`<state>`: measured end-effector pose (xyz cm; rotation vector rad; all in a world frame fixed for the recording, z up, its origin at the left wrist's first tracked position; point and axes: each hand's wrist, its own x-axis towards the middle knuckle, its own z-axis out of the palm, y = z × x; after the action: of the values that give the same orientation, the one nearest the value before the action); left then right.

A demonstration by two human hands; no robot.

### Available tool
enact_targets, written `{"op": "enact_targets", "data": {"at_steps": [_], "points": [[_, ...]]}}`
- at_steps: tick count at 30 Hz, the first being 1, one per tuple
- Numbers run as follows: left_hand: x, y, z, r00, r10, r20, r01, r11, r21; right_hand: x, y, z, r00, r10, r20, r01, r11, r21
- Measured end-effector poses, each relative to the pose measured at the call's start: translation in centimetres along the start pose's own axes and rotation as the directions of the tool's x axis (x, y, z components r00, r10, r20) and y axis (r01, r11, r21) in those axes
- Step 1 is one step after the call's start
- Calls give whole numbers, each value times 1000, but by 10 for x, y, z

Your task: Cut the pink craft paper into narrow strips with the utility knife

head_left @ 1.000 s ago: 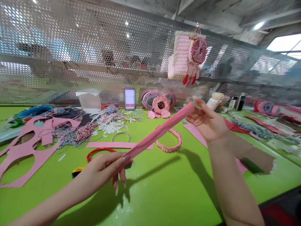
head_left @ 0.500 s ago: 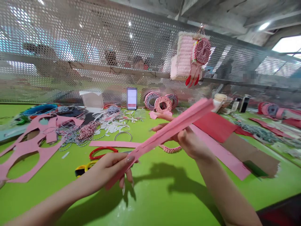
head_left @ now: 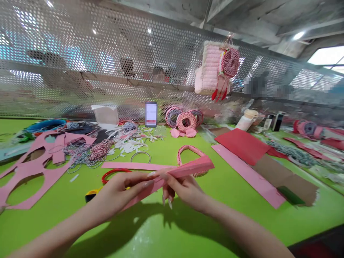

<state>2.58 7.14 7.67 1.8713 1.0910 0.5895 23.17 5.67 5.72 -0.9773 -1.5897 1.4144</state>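
You are holding a folded pink paper strip point(head_left: 185, 171) low over the table, slanting up from near your left wrist to a wider, flattened end that points away to the right. Your left hand point(head_left: 118, 195) is closed around its lower part, with the thumb lying along the top and the fingers curled beneath. Your right hand point(head_left: 185, 190) is pinching the strip farther along, thumb on top and fingers under it, and its long fingernails point(head_left: 170, 204) are pointing down below the fold. Your hands are close together, with the fingertips nearly meeting. Just behind the strip's raised end, a pink woven loop point(head_left: 188, 152) is lying on the green table point(head_left: 228, 222), partly hidden by the strip. To its left, a long flat pink strip point(head_left: 129, 166) is stretching toward your hands, with a red plastic loop point(head_left: 114, 174) and a thin metal ring point(head_left: 140, 156) lying near it. A yellow-and-black tool point(head_left: 91, 196) is showing beside your left hand, mostly hidden. Farther left, a large pink cut-out sheet point(head_left: 32, 172) and tangled red-and-white twine point(head_left: 98, 150) are lying on the table. To the right, a red sheet point(head_left: 243, 145) is resting beside a pink strip point(head_left: 247, 175) and brown cardboard point(head_left: 285, 177), while pink woven rings point(head_left: 186, 122) are standing against a perforated metal screen point(head_left: 80, 43).
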Motion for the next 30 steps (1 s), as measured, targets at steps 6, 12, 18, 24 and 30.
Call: {"op": "enact_targets", "data": {"at_steps": [6,12,18,24,30], "points": [[-7,7,-1,999,26,44,-26,1000,14,-5,5,1,999,-15,47,12,998,58],[-7,12,-5,998,30,62,-36,995,94,-5,-2,-17,982,-123,-141,130,990,45],[-1,2,-2,994,16,109,-28,993,113,-2,-28,-61,790,-313,-527,361,933,-13],[6,-3,-16,1000,11,-7,-10,990,138,-8,-60,-121,514,-468,-719,535,830,-158],[-4,7,-21,865,266,-425,-165,951,260,-10,-47,-96,688,-396,-608,399,906,-139]]}}
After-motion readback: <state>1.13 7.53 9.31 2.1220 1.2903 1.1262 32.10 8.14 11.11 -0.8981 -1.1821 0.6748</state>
